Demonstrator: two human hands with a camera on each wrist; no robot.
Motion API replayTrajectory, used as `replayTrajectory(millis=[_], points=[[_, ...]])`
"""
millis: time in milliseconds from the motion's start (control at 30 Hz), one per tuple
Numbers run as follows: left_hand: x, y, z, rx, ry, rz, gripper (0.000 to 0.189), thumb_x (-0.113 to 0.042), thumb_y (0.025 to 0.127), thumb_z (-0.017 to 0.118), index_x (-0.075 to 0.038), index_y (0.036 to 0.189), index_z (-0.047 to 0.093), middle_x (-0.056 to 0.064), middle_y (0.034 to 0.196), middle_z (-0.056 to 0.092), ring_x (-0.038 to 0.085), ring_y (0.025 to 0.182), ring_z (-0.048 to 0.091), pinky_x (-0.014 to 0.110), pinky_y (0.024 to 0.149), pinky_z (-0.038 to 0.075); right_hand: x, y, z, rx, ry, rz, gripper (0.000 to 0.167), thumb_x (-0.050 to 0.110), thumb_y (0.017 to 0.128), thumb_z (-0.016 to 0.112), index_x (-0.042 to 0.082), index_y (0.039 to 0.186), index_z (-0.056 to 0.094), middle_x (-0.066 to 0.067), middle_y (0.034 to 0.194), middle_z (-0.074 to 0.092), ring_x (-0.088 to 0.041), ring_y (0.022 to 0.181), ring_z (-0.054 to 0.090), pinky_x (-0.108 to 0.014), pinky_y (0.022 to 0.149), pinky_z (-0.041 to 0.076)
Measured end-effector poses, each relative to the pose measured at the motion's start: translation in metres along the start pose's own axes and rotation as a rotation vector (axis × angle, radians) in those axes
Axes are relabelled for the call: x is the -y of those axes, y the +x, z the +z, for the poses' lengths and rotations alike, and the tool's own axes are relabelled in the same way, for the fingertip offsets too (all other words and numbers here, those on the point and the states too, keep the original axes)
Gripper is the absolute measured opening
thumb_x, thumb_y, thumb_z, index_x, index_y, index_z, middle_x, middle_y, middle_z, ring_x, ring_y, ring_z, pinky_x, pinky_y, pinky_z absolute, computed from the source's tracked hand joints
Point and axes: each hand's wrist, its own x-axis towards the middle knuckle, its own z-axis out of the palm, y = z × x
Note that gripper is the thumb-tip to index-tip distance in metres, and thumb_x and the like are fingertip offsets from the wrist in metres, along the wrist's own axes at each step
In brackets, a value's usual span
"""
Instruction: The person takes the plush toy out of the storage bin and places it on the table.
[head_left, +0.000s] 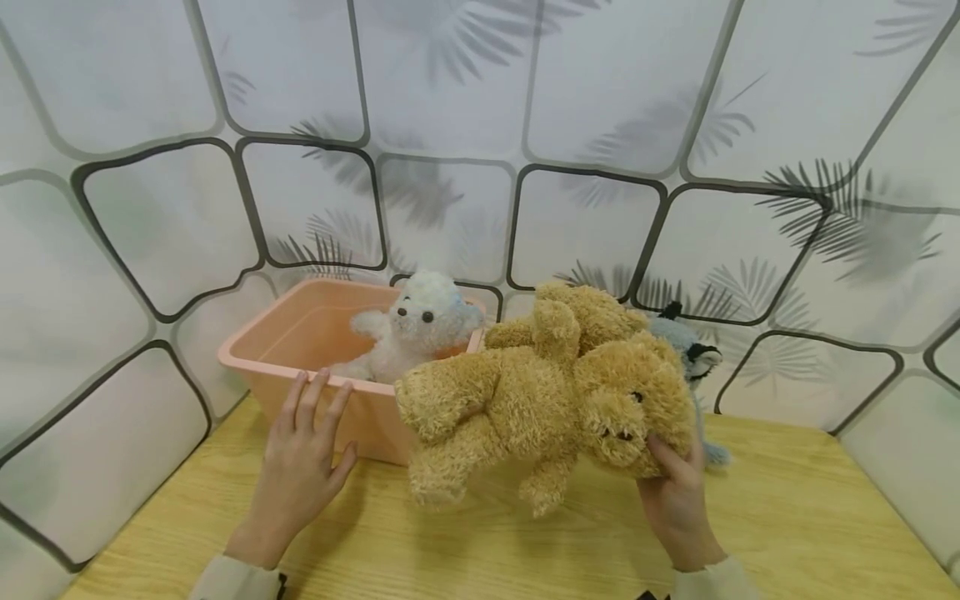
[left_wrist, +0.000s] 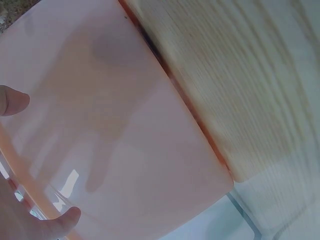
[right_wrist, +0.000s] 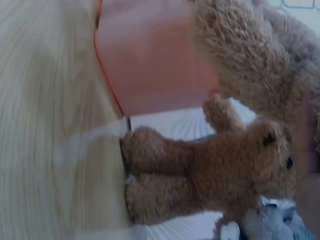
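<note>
In the head view my right hand holds a shaggy tan teddy bear by its head, thumb on the face. The bear lies sideways above the table, its legs in front of the bin's right end. My left hand touches the front rim of a pink plastic bin, fingers extended over the rim and thumb apart. In the left wrist view the bin's outer wall fills the middle. A white plush toy with a bluish ear sits in the bin.
Behind the held bear stands a second tan bear, partly hidden in the head view. Next to it is a blue-grey plush with black-and-white ears. Patterned curtain panels surround the wood-grain table at the back and sides.
</note>
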Motion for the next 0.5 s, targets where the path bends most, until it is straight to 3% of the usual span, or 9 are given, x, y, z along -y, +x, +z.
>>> replayTrajectory(millis=[100, 200, 367, 500], points=[[0.000, 0.000, 0.000, 0.000, -0.002, -0.005, 0.061, -0.039, 0.101, 0.036, -0.002, 0.149, 0.043, 0.032, 0.150, 0.038, 0.054, 0.138, 0.033, 0.073, 0.083, 0.046, 0.007, 0.003, -0.007, 0.058, 0.003, 0.000, 0.045, -0.009, 0.102, 0.036, 0.012, 0.139, 0.049, -0.007, 0.129, 0.052, -0.019, 0.112, 0.058, -0.033, 0.088, 0.057], [0.000, 0.000, 0.000, 0.000, -0.002, -0.007, 0.061, -0.041, 0.102, 0.035, -0.002, 0.148, 0.044, 0.032, 0.149, 0.039, 0.054, 0.138, 0.033, 0.073, 0.083, 0.046, 0.016, 0.007, -0.010, 0.061, -0.042, -0.013, 0.044, -0.008, 0.101, 0.035, 0.012, 0.139, 0.049, -0.007, 0.129, 0.052, -0.018, 0.111, 0.058, -0.032, 0.087, 0.057], [0.000, 0.000, 0.001, -0.002, -0.001, -0.005, 0.061, -0.040, 0.101, 0.035, -0.002, 0.148, 0.044, 0.032, 0.149, 0.039, 0.054, 0.137, 0.033, 0.072, 0.082, 0.046, 0.029, 0.013, -0.010, -0.012, -0.164, -0.033, 0.047, -0.007, 0.101, 0.037, 0.014, 0.141, 0.047, -0.007, 0.130, 0.050, -0.018, 0.111, 0.057, -0.032, 0.083, 0.059], [0.000, 0.000, 0.001, -0.005, 0.001, -0.003, 0.061, -0.039, 0.100, 0.036, -0.002, 0.147, 0.044, 0.032, 0.149, 0.039, 0.054, 0.137, 0.034, 0.072, 0.082, 0.046, 0.035, 0.017, -0.012, -0.038, -0.136, -0.063, 0.050, -0.012, 0.098, 0.038, 0.009, 0.142, 0.046, -0.009, 0.132, 0.050, -0.020, 0.113, 0.056, -0.033, 0.085, 0.058]])
